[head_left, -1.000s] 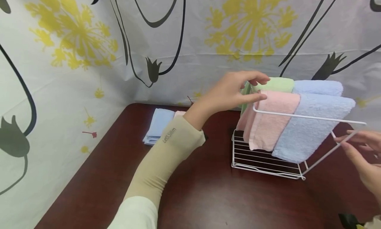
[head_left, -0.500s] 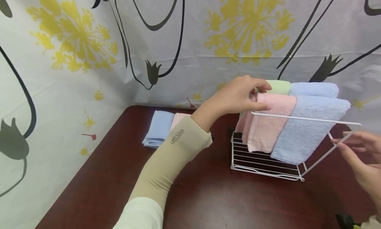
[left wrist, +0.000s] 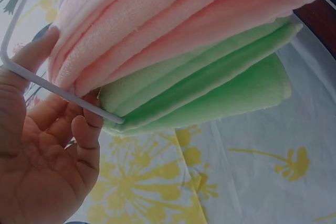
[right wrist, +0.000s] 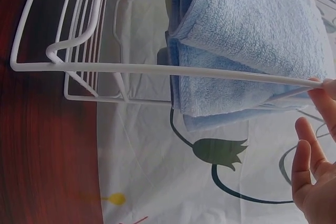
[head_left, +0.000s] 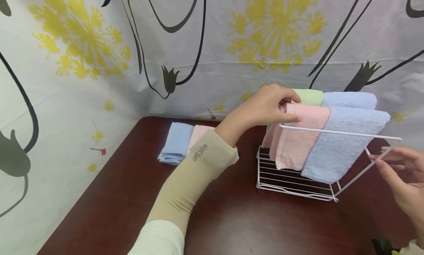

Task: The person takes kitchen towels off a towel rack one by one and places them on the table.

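A white wire rack (head_left: 341,132) stands on the table with folded towels in it. In front are a pink towel (head_left: 299,141) and a light blue towel (head_left: 344,141). Behind them show a green towel (head_left: 309,96) and another blue towel (head_left: 351,98). My left hand (head_left: 265,104) pinches the pink towel's upper left end, thumb in front; in the left wrist view the rack's wire end crosses this hand (left wrist: 52,166). With thumb and fingers my right hand (head_left: 405,174) holds the rack's right side wire, as the right wrist view also shows near its fingertips (right wrist: 316,92).
On the dark red table (head_left: 248,218), a folded blue towel (head_left: 177,137) and a folded pink towel (head_left: 200,131) lie to the left, the pink one partly behind my left forearm. A flower-patterned cloth (head_left: 198,45) hangs along the back and left.
My left hand has moved slightly right and down, and its thumb and fingers have come onto the pink towel. My right hand stays on the rack's wire.
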A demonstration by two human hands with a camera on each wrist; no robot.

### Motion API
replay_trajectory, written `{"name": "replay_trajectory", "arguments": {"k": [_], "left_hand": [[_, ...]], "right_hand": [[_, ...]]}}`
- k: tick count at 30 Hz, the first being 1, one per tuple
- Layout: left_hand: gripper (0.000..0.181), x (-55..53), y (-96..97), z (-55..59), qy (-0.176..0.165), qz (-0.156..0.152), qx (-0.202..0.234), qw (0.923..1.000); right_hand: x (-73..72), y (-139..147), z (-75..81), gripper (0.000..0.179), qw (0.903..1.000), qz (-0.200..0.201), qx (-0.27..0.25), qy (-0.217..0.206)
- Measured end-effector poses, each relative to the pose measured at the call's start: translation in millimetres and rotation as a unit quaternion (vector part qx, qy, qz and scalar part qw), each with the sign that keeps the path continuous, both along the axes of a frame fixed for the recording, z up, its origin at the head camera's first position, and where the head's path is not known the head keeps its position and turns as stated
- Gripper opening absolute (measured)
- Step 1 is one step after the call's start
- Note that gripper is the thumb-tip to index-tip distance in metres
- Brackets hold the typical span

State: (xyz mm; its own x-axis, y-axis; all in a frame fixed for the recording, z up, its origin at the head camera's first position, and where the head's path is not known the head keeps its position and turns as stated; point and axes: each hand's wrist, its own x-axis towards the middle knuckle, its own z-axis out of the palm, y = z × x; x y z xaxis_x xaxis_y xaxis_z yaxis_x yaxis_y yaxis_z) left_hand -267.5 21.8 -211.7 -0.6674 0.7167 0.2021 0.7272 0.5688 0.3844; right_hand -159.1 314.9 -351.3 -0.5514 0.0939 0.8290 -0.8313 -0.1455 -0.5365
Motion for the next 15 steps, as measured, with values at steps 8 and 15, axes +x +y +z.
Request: {"name": "replay_trajectory", "arguments": {"k": [8,15], "left_hand": [[0.024,2.1,-1.0,-1.5,0.003,0.007,0.021,0.9997],[0.021,7.6,-1.3,-4.1,0.051,0.011,0.032,0.9981]], "right_hand": [[2.2,-5.9,2.9,0.031,0.9999,-0.004,-0.011,0.005],[2.6,-4.4,-1.7,0.032,0.9998,0.003,-0.018,0.004]]}}
